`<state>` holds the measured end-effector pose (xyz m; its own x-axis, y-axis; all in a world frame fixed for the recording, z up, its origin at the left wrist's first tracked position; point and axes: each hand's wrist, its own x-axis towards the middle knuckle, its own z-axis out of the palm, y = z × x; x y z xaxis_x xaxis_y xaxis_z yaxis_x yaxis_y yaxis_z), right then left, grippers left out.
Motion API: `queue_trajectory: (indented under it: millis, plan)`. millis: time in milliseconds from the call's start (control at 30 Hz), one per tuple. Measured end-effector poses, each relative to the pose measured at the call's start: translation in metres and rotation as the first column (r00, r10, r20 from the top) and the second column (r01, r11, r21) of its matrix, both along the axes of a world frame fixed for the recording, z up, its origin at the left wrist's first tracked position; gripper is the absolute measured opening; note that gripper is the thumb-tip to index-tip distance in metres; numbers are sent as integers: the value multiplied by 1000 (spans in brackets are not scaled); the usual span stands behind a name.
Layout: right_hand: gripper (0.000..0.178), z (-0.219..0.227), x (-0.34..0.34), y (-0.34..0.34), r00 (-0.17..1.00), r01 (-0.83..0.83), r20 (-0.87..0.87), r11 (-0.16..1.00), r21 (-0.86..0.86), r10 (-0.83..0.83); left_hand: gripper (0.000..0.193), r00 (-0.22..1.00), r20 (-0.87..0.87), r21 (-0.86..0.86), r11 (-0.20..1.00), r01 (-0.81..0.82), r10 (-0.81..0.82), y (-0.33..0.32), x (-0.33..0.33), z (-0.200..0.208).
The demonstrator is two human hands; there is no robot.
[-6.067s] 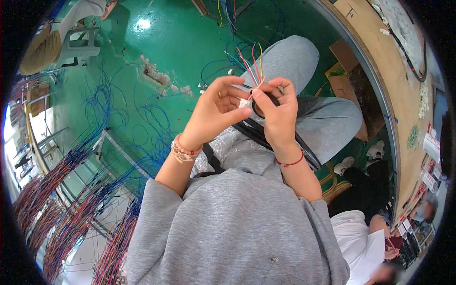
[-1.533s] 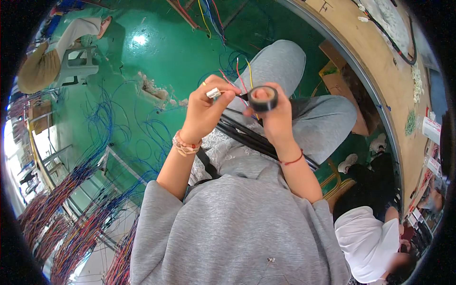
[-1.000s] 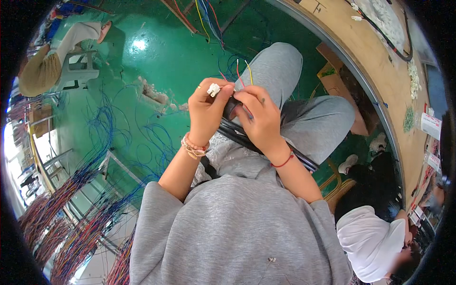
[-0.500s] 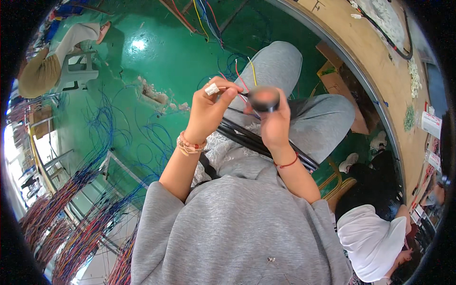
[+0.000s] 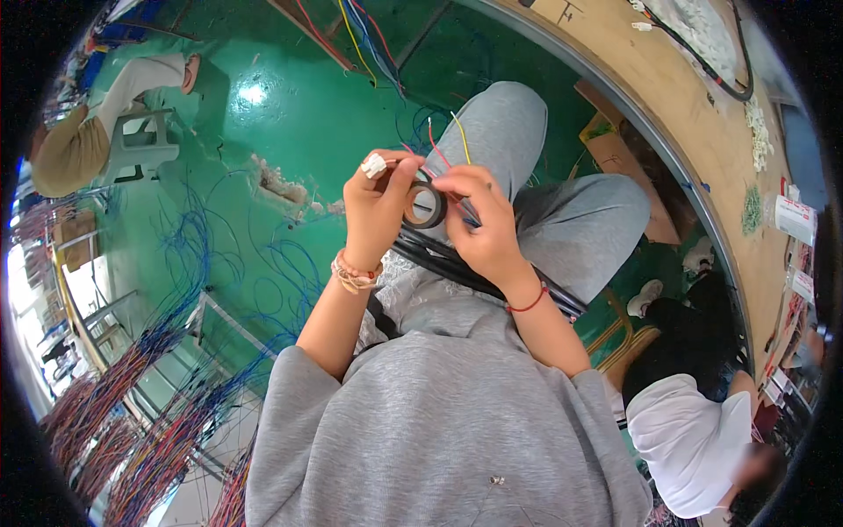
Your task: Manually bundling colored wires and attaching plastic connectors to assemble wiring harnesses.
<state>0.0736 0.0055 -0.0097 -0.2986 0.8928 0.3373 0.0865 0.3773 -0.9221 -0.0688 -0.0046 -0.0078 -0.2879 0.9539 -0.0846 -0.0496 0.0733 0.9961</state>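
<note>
My left hand (image 5: 376, 211) is closed, thumb and forefinger pinching thin wires. A white plug connector (image 5: 373, 166) sticks out over its knuckles. Between the hands a roll of black tape (image 5: 441, 207) faces up, its hole showing. My right hand (image 5: 488, 230) is closed at the roll's right edge, fingers bent round it; the fingertips are partly hidden. Loose ends of a red wire (image 5: 436, 140) and a yellow wire (image 5: 463, 140) rise beyond the fingers. Below the hands, thick black cables (image 5: 439, 253) lie across my lap.
A wooden workbench (image 5: 606, 39) with a dark rim curves along the right. Bundles of coloured wires (image 5: 132, 386) hang at the lower left. One person (image 5: 70, 158) sits by a grey stool (image 5: 145, 145) at far left; another person in white (image 5: 685, 439) is at lower right.
The tape roll, blurred and further right before, is now beside my left fingertips with its hole in view. My right hand has moved left and turned, its back now showing.
</note>
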Motion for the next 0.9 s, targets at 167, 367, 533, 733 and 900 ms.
queue_trajectory:
  millis: [167, 367, 533, 733, 900]
  plan:
    - [36, -4, -1, 2, 999, 42, 20, 999, 27, -43, 14, 990, 137, -139, 990, 34, -15, -4, 4, 0]
    - [35, -7, 4, 1, 996, 74, 56, 997, 32, -75, 14, 994, 97, -179, 981, 70, -53, -4, 6, -3]
    - [24, -6, 10, 3, 849, -133, -420, 641, -756, -319, 5, 984, -38, -12, 985, 174, -175, -4, -6, -7]
    - [41, -3, 6, 5, 963, 192, 230, 955, -226, -139, 2, 961, -56, 203, 939, 277, -271, 6, 0, -15]
    - [37, 2, 10, -2, 998, -45, 49, 993, -106, 51, 4, 989, -67, 66, 988, 139, -134, 3, 4, -11]
